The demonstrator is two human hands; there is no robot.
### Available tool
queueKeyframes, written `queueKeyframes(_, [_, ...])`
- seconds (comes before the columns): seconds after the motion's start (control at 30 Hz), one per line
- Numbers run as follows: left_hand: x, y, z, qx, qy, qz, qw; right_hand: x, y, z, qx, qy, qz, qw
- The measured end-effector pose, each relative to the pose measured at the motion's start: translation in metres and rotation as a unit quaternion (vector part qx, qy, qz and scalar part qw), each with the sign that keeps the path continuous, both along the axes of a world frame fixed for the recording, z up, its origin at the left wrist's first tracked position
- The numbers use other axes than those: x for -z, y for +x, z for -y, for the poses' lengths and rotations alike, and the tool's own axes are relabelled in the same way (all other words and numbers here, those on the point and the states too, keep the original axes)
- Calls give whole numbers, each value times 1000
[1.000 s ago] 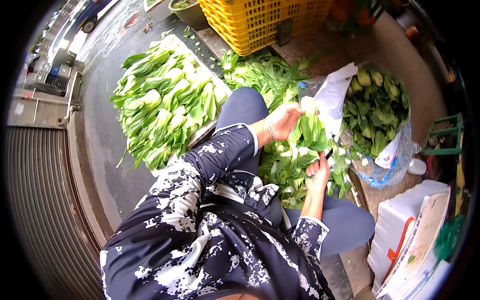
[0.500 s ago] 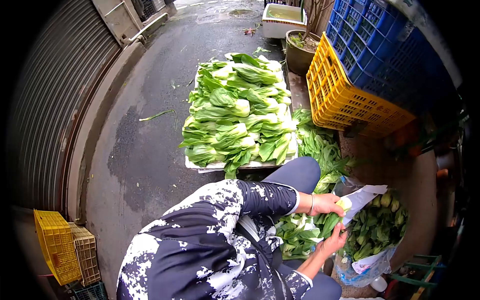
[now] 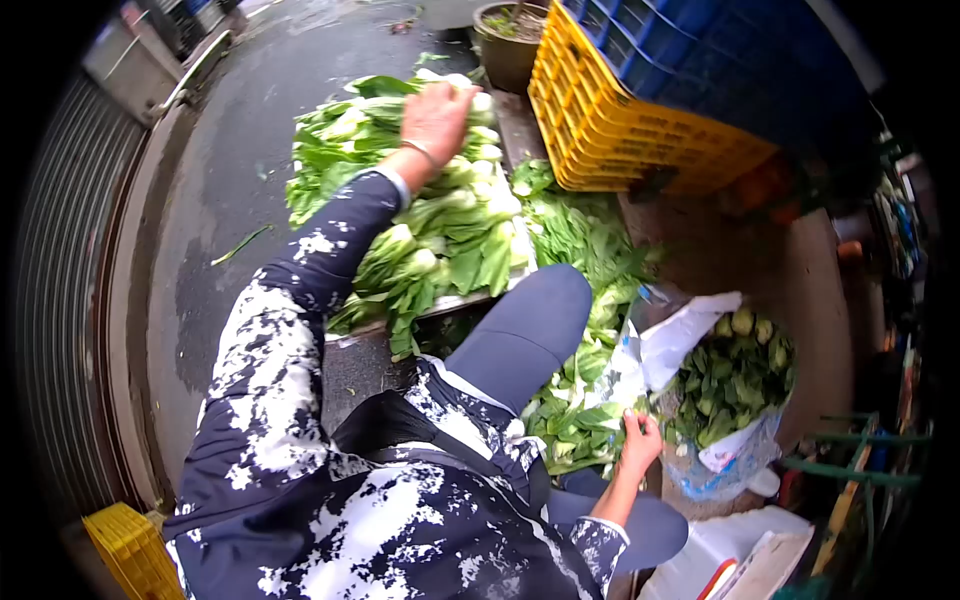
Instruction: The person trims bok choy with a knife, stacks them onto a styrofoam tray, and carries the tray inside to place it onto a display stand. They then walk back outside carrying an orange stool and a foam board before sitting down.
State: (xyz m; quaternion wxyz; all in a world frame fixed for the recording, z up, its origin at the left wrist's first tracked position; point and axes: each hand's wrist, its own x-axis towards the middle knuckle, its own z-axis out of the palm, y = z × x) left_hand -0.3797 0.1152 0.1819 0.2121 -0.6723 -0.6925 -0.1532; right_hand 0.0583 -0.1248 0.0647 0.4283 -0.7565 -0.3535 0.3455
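My left hand (image 3: 435, 125) is stretched out over the far end of the bok choy pile (image 3: 400, 240). Its fingers are curled round a bok choy head, partly hidden beneath them. The pile lies in rows on a white tray (image 3: 520, 245). My right hand (image 3: 640, 445) is closed near my right knee, above loose leaves (image 3: 565, 430); what its fingertips hold is too small to make out. Just right of it stands a clear plastic bag (image 3: 725, 480) filled with darker bok choy (image 3: 720, 385), with white paper (image 3: 690, 340) at its edge.
Yellow crates (image 3: 600, 130) and a blue crate (image 3: 690, 60) are stacked at the upper right. A potted plant (image 3: 510, 45) stands beyond the tray. More leaves (image 3: 570, 225) lie along the tray's right side. A white foam box (image 3: 740, 550) is at the lower right.
My left hand has moved from beside my right hand, up and left to the far end of the pile, with the bok choy. My right hand has stayed near the bag. The view has shifted.
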Motion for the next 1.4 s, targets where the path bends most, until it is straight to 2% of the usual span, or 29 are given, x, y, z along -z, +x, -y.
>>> queueKeyframes(0.03, [15, -13, -2, -9, -95, -2, 995, -5, 4, 1, -24, -30, 22, 999])
queueKeyframes(0.07, [29, -21, -4, -71, -242, 15, 968, -3, 6, -6, -9, -51, 16, 999])
queueKeyframes(0.1, [85, -62, -26, -36, -288, 67, 955, 8, 15, -12, -23, -40, 82, 996])
queueKeyframes(0.13, [90, -63, -33, -38, -293, 66, 953, 7, 22, -20, -31, -56, 103, 993])
queueKeyframes(0.17, [74, -38, -34, -58, -304, 1, 951, 9, 33, -23, -9, -37, 123, 992])
queueKeyframes(0.23, [43, 0, -50, -97, -432, -18, 897, 22, 62, -36, 42, -44, 104, 993])
queueKeyframes(0.3, [16, 71, -42, -23, -327, -96, 940, -9, 84, -54, 114, -75, -46, 990])
queueKeyframes(0.37, [9, 123, -42, 167, -211, -36, 962, 12, 123, -72, 176, 52, -76, 980])
queueKeyframes(0.4, [8, 155, -43, 261, -237, 73, 933, 14, 139, -83, 219, 65, -83, 970])
queueKeyframes(0.43, [6, 189, -39, 342, -259, 179, 885, 18, 153, -96, 256, 77, -93, 959])
queueKeyframes(0.47, [2, 226, -28, 371, -316, 237, 840, 25, 169, -109, 259, 78, -92, 958])
queueKeyframes(0.5, [-2, 262, -15, 382, -391, 294, 784, 37, 187, -121, 274, 66, -30, 959])
queueKeyframes(0.53, [21, 287, -10, 437, -415, 293, 742, 50, 202, -135, 284, 52, 30, 957])
queueKeyframes(0.57, [46, 312, -2, 476, -428, 306, 704, 64, 216, -153, 283, 51, 29, 957])
queueKeyframes(0.63, [88, 355, 13, 497, -531, 306, 614, 88, 240, -184, 268, 38, 258, 927])
queueKeyframes(0.7, [148, 388, 32, 430, -651, 427, 457, 98, 248, -203, 272, -3, 257, 927])
queueKeyframes(0.73, [174, 396, 45, 346, -688, 543, 335, 100, 253, -207, 274, -25, 257, 927])
queueKeyframes(0.77, [162, 401, 47, 203, -738, 503, 403, 101, 257, -212, 275, -46, 256, 926])
queueKeyframes(0.83, [188, 405, 49, 288, -655, 392, 578, 84, 265, -216, 205, -172, 187, 945])
queueKeyframes(0.87, [198, 408, 45, 292, -644, 433, 559, 68, 266, -215, 170, -149, 139, 964])
queueKeyframes(0.9, [203, 410, 38, 295, -632, 473, 538, 59, 264, -212, 176, -69, 101, 977])
queueKeyframes(0.93, [213, 411, 37, 284, -644, 504, 500, 41, 254, -205, 192, -40, 48, 979])
queueKeyframes(0.97, [206, 410, 33, 281, -643, 502, 505, 19, 239, -197, 207, -9, -9, 978])
queueKeyframes(1.03, [179, 410, 34, 173, -710, 541, 416, -12, 211, -174, 167, -14, -68, 984])
queueKeyframes(1.07, [175, 409, 38, 205, -720, 522, 408, -21, 194, -158, 150, -8, -87, 985])
queueKeyframes(1.17, [150, 405, 52, 182, -682, 657, 266, -38, 134, -110, 100, -1, -136, 986])
queueKeyframes(1.23, [144, 400, 57, 160, -691, 691, 141, -35, 102, -81, 41, -17, -167, 985])
queueKeyframes(1.37, [153, 399, 60, 187, -583, 775, 158, -24, 77, -55, -22, -55, -162, 985])
queueKeyframes(1.4, [144, 397, 58, 146, -580, 781, 179, -21, 78, -54, -20, -55, -162, 985])
